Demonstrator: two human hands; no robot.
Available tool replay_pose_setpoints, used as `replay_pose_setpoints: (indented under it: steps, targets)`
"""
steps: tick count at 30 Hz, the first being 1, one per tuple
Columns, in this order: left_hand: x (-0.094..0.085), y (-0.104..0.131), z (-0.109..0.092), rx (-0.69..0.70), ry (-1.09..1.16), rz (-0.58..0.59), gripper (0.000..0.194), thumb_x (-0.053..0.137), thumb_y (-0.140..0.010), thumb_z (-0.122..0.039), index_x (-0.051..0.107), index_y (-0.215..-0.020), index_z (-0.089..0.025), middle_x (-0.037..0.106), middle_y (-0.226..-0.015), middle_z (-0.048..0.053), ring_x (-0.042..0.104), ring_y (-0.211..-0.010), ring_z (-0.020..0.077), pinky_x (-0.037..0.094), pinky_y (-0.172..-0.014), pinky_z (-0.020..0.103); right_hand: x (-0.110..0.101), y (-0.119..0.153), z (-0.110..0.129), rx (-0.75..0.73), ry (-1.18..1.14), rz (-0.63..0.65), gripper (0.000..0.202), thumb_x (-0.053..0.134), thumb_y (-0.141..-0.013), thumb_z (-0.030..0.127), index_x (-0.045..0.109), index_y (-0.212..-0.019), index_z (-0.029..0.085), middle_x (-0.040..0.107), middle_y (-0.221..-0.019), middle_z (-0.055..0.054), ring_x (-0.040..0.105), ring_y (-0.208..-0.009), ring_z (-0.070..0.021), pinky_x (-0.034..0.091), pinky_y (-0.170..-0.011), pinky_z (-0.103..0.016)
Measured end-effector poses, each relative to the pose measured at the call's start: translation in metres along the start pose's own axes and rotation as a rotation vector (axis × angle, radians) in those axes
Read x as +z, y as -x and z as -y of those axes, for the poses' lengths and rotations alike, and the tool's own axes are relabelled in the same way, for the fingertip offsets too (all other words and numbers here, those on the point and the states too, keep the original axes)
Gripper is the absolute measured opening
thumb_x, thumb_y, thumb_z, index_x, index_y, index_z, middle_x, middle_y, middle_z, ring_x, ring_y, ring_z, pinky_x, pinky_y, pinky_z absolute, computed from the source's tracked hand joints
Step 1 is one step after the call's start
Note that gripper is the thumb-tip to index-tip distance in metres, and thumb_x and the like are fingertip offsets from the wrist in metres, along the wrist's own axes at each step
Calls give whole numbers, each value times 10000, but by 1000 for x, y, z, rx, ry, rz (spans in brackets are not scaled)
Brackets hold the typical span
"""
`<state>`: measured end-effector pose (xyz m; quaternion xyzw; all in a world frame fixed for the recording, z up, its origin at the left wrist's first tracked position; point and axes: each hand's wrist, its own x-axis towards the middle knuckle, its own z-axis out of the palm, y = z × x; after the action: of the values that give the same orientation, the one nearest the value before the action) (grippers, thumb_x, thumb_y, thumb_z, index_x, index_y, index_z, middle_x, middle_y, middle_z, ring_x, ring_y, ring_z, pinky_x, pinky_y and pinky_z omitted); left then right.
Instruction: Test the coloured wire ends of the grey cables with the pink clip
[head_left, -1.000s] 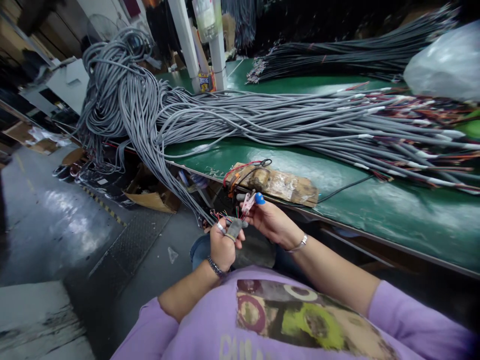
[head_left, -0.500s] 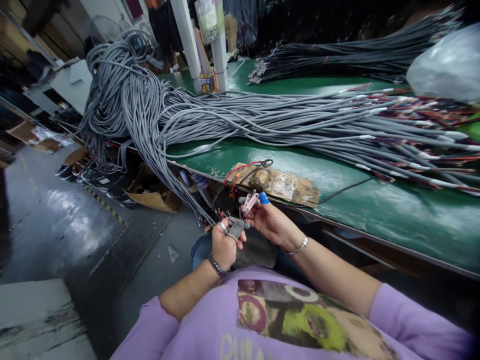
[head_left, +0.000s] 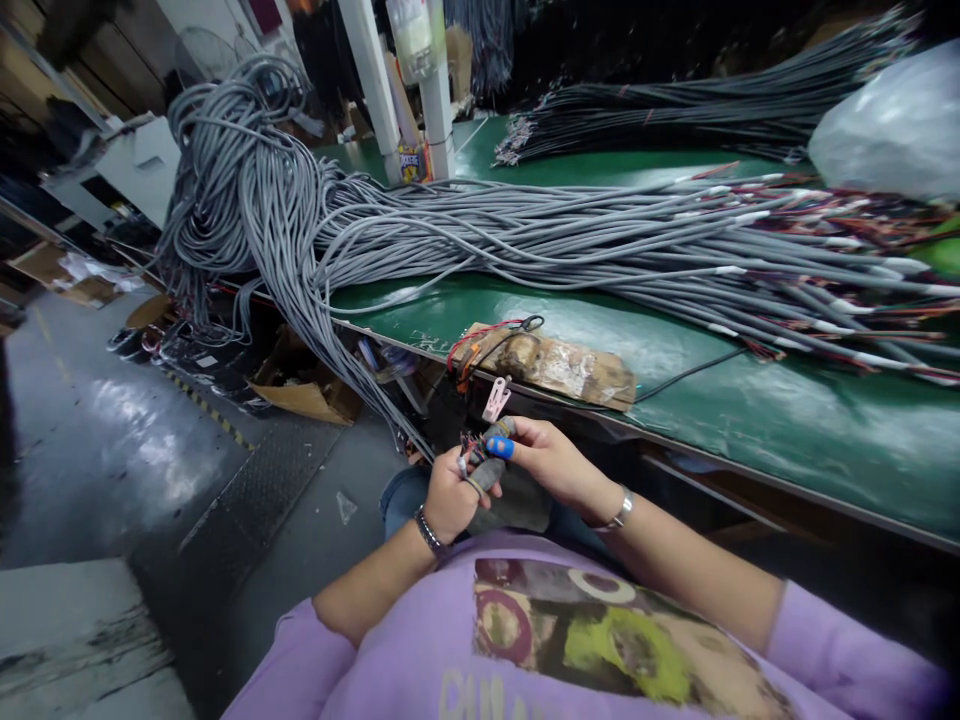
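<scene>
My left hand [head_left: 448, 500] is closed around the stripped end of a grey cable, with thin coloured wires [head_left: 470, 446] fanning out past a grey-wrapped thumb. Against those wires, my right hand [head_left: 562, 468] pinches with its thumb and a grey-covered finger; the thumb wears a blue cover. Which wires lie between its fingertips is too small to make out. Just beyond the fingers, a pink clip [head_left: 496, 399] sits at the bench edge, below a worn wooden block [head_left: 581, 372] with red and black leads.
A large bundle of grey cables [head_left: 450, 225] lies across the green bench [head_left: 750, 420], its left part drooping toward my lap. Darker cables [head_left: 675, 115] and a clear plastic bag [head_left: 892, 130] are behind. A cardboard box [head_left: 304, 385] stands on the floor at left.
My right hand has come down from beside the pink clip to the wires at my left hand and closed on them. The clip now shows apart from my fingers.
</scene>
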<state>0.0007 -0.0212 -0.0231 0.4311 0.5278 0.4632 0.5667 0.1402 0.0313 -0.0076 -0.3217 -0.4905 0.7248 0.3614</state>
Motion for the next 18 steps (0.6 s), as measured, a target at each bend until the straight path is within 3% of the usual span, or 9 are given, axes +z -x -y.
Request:
replay_pose_setpoints:
  steps: [3, 10, 18]
  targets:
    - [0, -1, 2, 6, 79, -42, 373, 691, -699, -498, 551, -658, -154, 586, -509, -16, 443, -345, 59, 313, -357, 188, -3, -2, -2, -40, 44, -109, 258, 771, -660, 405, 654, -655, 175, 592, -601, 12, 493, -563, -109, 412, -568, -244]
    - [2, -2, 1, 16, 173, -148, 373, 691, -693, -497, 556, -635, -154, 584, -498, -9, 436, -339, 58, 289, -346, 188, -3, -2, -4, -40, 50, -165, 266, 788, -633, 408, 654, -624, 178, 577, -587, 17, 460, -566, -106, 384, -576, -254]
    - [1, -3, 3, 27, 191, -133, 334, 677, -726, -451, 563, -639, -149, 582, -496, -10, 432, -333, 56, 272, -342, 186, -5, -4, -9, 16, -34, -113, 294, 759, -667, 449, 666, -712, 174, 579, -634, 10, 463, -575, -104, 374, -570, -249]
